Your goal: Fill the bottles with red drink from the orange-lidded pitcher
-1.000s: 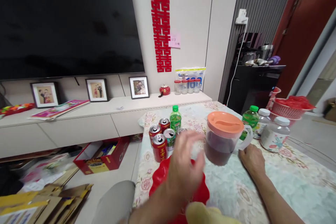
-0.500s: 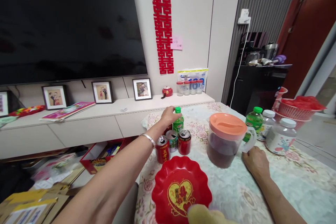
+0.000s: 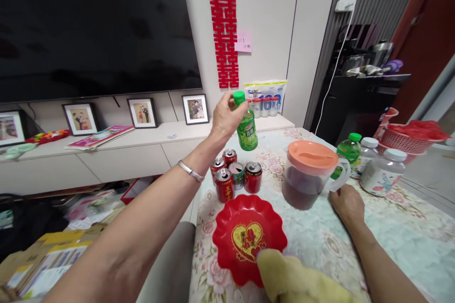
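My left hand (image 3: 229, 116) grips a green-capped drink bottle (image 3: 248, 130) near its neck and holds it up above the far side of the table. Just below stand several drink cans, mostly red, with one red can (image 3: 224, 185) in front and a green-and-white can (image 3: 237, 175) among them. My right hand (image 3: 347, 206) rests closed on the tablecloth, beside the handle of a clear pitcher (image 3: 302, 184) with an orange lid and dark liquid inside. Its fingers curl underneath, so whatever they may hold is hidden.
A red scalloped plate (image 3: 227, 258) lies in front, partly covered by a blurry yellowish thing (image 3: 295, 277). To the right stand another green bottle (image 3: 350, 149), two white-capped jars (image 3: 383, 170) and pink baskets (image 3: 405, 139). Behind runs a white cabinet (image 3: 149, 142) with framed photos.
My left hand has lifted the green bottle up from among the cans. My right hand has stayed by the pitcher. The view has shifted slightly.
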### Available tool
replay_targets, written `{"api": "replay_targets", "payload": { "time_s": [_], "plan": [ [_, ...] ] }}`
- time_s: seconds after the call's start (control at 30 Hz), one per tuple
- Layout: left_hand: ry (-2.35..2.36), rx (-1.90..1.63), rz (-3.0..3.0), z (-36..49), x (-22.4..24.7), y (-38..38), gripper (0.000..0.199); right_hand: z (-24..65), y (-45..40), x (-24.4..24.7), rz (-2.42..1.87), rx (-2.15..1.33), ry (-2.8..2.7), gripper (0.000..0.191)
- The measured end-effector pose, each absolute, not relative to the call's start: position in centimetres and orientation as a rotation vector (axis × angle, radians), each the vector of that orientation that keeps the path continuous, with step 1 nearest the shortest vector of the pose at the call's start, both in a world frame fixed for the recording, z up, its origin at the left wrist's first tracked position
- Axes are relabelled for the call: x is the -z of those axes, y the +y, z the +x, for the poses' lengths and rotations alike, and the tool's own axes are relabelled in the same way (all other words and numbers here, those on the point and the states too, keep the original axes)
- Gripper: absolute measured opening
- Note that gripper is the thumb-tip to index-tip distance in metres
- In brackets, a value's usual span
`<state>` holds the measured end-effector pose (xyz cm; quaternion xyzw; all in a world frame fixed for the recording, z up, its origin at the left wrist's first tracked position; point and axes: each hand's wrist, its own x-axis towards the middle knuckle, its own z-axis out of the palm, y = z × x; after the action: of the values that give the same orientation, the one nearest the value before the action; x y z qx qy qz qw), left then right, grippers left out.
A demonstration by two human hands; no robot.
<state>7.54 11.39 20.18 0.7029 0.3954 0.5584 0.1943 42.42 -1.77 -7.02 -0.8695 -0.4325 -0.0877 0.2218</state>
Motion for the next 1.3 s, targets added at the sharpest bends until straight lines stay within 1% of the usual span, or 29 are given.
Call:
{"api": "replay_targets", "payload": {
  "time_s": [0.03,0.1,0.17,0.23,0.27,0.33,0.5,0.57,0.67,0.83,0.93,1.0,1.07,1.13,1.2,1.3],
  "plan": [
    [0.954,-1.623,1.933,7.1,-20.5,10.2,0.017,42.6,-1.8,7.1,-2.395,0.218,-1.148,0.034],
    [0.748,-1.601,1.861,6.0,-20.4,7.4,0.017,43.0,-1.8,7.1,-2.369,0.169,-1.051,0.029],
    [0.749,-1.503,1.824,4.8,-19.2,4.3,0.017,43.4,-2.0,7.1,-2.328,0.129,-0.941,0.025],
    [0.784,-1.333,1.813,3.7,-17.1,1.6,0.020,43.6,-2.4,7.1,-2.277,0.095,-0.815,0.027],
    [0.791,-1.269,1.807,3.3,-15.8,0.5,0.018,43.7,-2.6,7.1,-2.246,0.076,-0.759,0.028],
    [0.817,-1.243,1.785,2.7,-13.3,-1.0,0.017,43.7,-3.1,7.1,-2.179,0.036,-0.665,0.028],
    [0.804,-1.215,1.688,2.7,-8.6,-2.3,0.022,42.8,-4.5,7.2,-1.968,-0.030,-0.508,0.027],
    [0.835,-1.197,1.720,2.9,-7.7,-2.6,0.024,42.2,-4.9,7.1,-1.876,-0.053,-0.461,0.026],
    [0.891,-1.187,1.741,3.3,-6.8,-3.0,0.025,41.0,-5.7,6.4,-1.734,-0.076,-0.393,0.032],
    [0.932,-1.238,1.789,4.2,-5.7,-3.2,0.015,37.7,-8.3,4.3,-1.540,0.032,-0.340,0.032],
    [0.951,-1.241,1.789,4.7,-5.6,-3.1,0.013,34.3,-10.8,2.8,-1.496,-0.005,-0.463,0.036],
    [0.982,-1.235,1.790,4.9,-5.6,-3.1,0.021,31.4,-12.2,1.2,-1.495,-0.133,-0.717,0.035],
    [1.009,-1.226,1.815,4.9,-5.7,-3.1,0.032,28.2,-13.0,-1.3,-1.473,-0.201,-1.028,0.030],
    [1.010,-1.199,1.856,4.9,-5.5,-3.1,0.038,25.3,-12.9,-4.5,-1.429,-0.170,-1.320,0.026],
    [1.001,-1.164,1.882,4.8,-5.3,-3.0,0.041,22.8,-11.9,-7.8,-1.390,-0.079,-1.555,0.025],
    [0.959,-1.123,1.896,4.8,-4.9,-2.8,0.039,20.0,-9.7,-11.6,-1.393,0.087,-1.818,0.032]
  ]
}}
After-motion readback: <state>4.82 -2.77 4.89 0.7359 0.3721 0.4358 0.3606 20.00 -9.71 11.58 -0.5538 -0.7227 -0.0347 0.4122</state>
